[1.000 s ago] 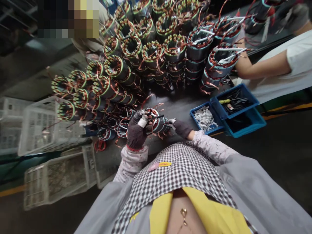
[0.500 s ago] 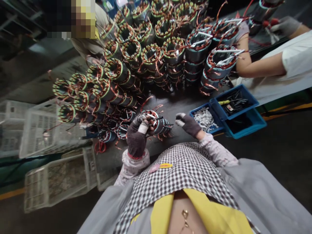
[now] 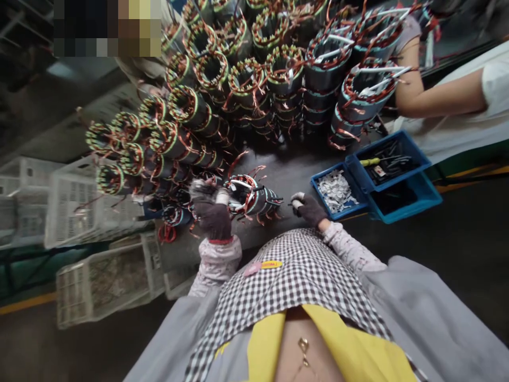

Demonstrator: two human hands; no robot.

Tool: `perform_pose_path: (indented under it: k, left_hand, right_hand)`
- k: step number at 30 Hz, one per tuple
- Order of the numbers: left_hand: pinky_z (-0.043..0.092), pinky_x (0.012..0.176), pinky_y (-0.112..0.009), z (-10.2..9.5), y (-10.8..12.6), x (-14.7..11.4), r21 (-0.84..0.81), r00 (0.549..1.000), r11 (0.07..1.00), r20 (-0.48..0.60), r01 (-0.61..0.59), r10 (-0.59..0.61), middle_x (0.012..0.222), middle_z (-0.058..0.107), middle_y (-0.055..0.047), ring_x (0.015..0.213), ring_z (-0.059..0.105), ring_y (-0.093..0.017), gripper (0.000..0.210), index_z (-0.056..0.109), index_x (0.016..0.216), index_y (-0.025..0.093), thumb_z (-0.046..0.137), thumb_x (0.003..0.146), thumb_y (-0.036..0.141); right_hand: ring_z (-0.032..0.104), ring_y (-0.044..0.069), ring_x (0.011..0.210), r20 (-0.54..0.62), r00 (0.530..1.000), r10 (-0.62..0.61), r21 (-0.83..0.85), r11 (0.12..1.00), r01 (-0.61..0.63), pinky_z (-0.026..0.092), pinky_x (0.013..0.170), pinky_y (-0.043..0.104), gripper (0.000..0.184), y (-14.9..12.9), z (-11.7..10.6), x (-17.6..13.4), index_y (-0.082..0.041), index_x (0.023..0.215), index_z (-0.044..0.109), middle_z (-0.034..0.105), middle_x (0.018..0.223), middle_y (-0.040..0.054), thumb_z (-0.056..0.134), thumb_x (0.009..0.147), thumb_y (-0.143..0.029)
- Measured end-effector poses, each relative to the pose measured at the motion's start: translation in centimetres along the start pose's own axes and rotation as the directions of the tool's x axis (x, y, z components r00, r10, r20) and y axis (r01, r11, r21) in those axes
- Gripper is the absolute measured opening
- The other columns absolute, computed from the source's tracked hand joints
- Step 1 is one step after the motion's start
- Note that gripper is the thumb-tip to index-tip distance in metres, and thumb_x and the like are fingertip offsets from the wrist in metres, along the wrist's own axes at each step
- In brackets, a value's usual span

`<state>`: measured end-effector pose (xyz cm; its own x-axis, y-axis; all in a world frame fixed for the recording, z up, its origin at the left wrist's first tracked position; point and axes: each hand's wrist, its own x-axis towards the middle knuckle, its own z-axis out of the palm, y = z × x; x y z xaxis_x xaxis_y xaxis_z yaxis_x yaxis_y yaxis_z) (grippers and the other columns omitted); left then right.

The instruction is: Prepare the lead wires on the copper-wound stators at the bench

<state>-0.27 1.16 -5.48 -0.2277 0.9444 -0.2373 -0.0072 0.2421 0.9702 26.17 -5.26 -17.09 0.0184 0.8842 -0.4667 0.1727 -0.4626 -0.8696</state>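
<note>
A motor stator [image 3: 264, 202] lies on its side on the dark bench in front of me, with copper windings, white sleeves and dark leads at its open left end. Beside that end is my left hand [image 3: 212, 209], in a dark glove with pale fingertips. Its fingers are smeared by motion, so what they hold cannot be made out. To the right of the stator, apart from it, my gloved right hand [image 3: 310, 209] is closed with curled fingers. A small dark bit shows at its fingertips, too small to name.
Stacked stators [image 3: 246, 79] fill the bench's far side and left. A blue tray of white pieces [image 3: 337, 192] stands at right, next to a blue bin with a yellow-handled tool [image 3: 369, 162]. Another person's arm [image 3: 441, 98] reaches in beyond. White crates [image 3: 107, 281] stand at left.
My left hand has moved left, off the stator's open end, uncovering its windings and white sleeves. My right hand's fingers have curled in more. The view has shifted slightly.
</note>
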Motion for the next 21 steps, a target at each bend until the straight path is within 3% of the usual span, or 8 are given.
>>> perform_pose_path:
  k: [3,7,11,17,19,21]
  left_hand:
    - [0.051,0.106,-0.033,-0.5,-1.1,1.0,0.110,0.991,0.992,-0.107,-0.069,0.081,0.117,0.071,-0.005,0.119,0.064,-0.022,0.042,0.064,0.107,0.019,0.090,0.075,0.014]
    - [0.054,0.095,-0.030,-0.8,-1.1,0.8,0.125,1.000,0.992,-0.008,0.013,-0.012,0.109,0.074,-0.004,0.104,0.068,-0.020,0.029,0.067,0.096,0.017,0.087,0.077,0.015]
    - [0.055,0.092,-0.029,-1.4,-0.9,0.4,0.116,0.998,0.991,0.010,0.060,-0.061,0.103,0.076,-0.005,0.102,0.070,-0.021,0.026,0.069,0.094,0.019,0.088,0.077,0.016]
    - [0.054,0.102,-0.031,-1.9,-1.4,0.5,0.159,0.998,0.987,0.057,0.002,-0.011,0.106,0.077,-0.007,0.105,0.071,-0.022,0.028,0.072,0.099,0.017,0.089,0.077,0.018]
    - [0.053,0.106,-0.032,-1.9,-1.7,0.5,0.170,0.998,0.985,0.062,-0.002,-0.009,0.110,0.077,-0.008,0.108,0.070,-0.022,0.027,0.073,0.099,0.017,0.089,0.078,0.019]
    - [0.054,0.106,-0.033,-2.0,-2.0,0.6,0.148,0.999,0.989,0.047,0.012,-0.020,0.111,0.077,-0.008,0.110,0.070,-0.023,0.026,0.073,0.100,0.017,0.088,0.079,0.022]
  right_hand:
    - [0.065,0.017,0.073,0.010,1.000,-0.005,-0.158,0.987,0.006,0.058,0.083,0.034,0.025,2.7,0.7,0.9,-0.020,0.111,0.076,0.073,0.081,0.0009,0.063,0.093,-0.032]
    - [0.069,0.019,0.090,0.051,0.995,-0.089,-0.248,0.964,0.099,0.056,0.096,0.036,0.020,3.3,0.9,2.2,-0.020,0.105,0.079,0.077,0.095,0.0051,0.066,0.091,-0.028]
    - [0.067,0.018,0.079,0.044,0.998,-0.043,-0.206,0.977,0.052,0.057,0.089,0.033,0.020,3.8,1.1,3.1,-0.019,0.102,0.078,0.073,0.082,0.0028,0.065,0.092,-0.029]
    - [0.064,0.016,0.064,0.088,0.992,0.095,0.120,0.987,-0.106,0.059,0.072,0.033,0.034,4.5,2.3,3.3,-0.016,0.094,0.074,0.070,0.071,0.0019,0.076,0.086,-0.049]
    - [0.065,0.017,0.065,0.096,0.991,0.095,0.090,0.991,-0.104,0.059,0.073,0.032,0.029,4.3,2.5,3.5,-0.016,0.095,0.074,0.072,0.073,0.0031,0.075,0.089,-0.045]
    - [0.069,0.019,0.075,0.124,0.992,0.028,-0.062,0.998,-0.021,0.059,0.080,0.033,0.020,3.8,2.5,3.9,-0.016,0.098,0.075,0.076,0.082,0.0058,0.070,0.093,-0.035]
